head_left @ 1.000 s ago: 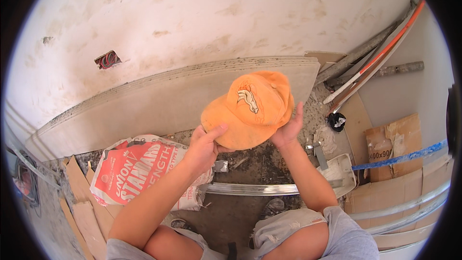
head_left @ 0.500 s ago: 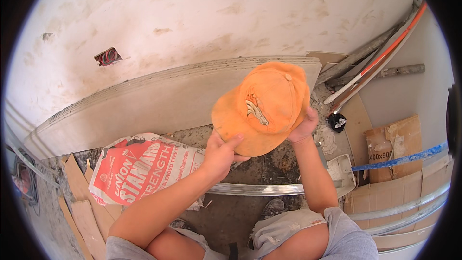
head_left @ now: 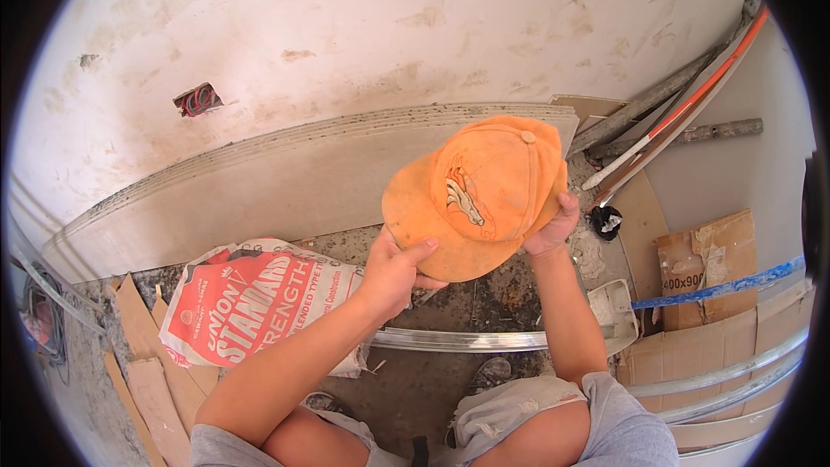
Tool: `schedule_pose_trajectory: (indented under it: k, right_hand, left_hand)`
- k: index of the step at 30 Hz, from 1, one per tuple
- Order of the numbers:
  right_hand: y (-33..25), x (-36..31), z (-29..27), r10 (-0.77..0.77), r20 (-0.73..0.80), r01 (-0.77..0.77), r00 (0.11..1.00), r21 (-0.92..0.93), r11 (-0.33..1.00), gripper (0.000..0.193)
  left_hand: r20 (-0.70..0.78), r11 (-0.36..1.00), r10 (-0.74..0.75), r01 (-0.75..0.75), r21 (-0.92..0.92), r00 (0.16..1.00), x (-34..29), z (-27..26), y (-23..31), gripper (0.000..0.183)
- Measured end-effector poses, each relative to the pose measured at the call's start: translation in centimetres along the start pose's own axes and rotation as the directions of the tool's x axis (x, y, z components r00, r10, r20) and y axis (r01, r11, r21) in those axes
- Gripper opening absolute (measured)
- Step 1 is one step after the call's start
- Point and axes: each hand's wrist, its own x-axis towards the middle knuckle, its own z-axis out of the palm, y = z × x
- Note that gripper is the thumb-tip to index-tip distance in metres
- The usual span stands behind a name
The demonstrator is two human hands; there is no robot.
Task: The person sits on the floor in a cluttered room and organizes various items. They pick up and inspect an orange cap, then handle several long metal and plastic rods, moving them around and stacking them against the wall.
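An orange baseball cap [head_left: 497, 186] with an embroidered animal-head emblem is held up in front of me, its brim toward the lower left. My left hand [head_left: 393, 272] grips the brim's lower edge, thumb on top and fingers beneath. On the cap's right side, my right hand [head_left: 553, 227] is closed around the rear rim; part of its fingers is hidden behind the cap. Below and left of the cap, a red and white cement bag [head_left: 251, 298] lies on the floor.
Long flat boards [head_left: 233, 199] lean in a stack against the stained wall [head_left: 346, 26]. A wall opening with wires [head_left: 201, 100] is at left. Metal channels [head_left: 467, 342] cross before my feet. Cardboard [head_left: 705, 246], a blue bar [head_left: 726, 284] and an orange-white pole [head_left: 700, 95] are at right.
The cap has shifted slightly to the right and tilted a little, with both hands still on it. My right hand has moved slightly along with the rear rim.
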Motion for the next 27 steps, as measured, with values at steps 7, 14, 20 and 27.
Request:
schedule_pose_trajectory:
  k: [7,14,20,27]
  right_hand:
    - [-0.1,-0.1,-0.3,-0.018,-0.033,0.019,0.999,0.021,1.0,0.059]
    - [-0.6,-0.1,-1.2,-0.013,-0.054,0.015,0.998,0.048,0.999,0.055]
    - [-1.0,-0.1,-1.6,0.024,-0.059,-0.017,0.998,0.115,0.993,0.051]
    - [3.3,-0.3,-1.8,0.215,-0.407,-0.243,0.888,-0.019,0.97,0.058]
  left_hand:
    - [-0.013,0.999,0.038,-0.038,0.003,0.999,-0.5,0.6,0.6,0.041]
    - [0.003,0.998,0.057,-0.057,-0.016,0.998,-0.6,0.6,0.3,0.039]
    - [0.003,0.995,0.063,-0.062,-0.08,0.998,-0.9,0.8,0.5,0.039]
    - [-0.109,0.981,0.189,-0.181,0.073,0.976,-1.1,0.5,0.6,0.042]
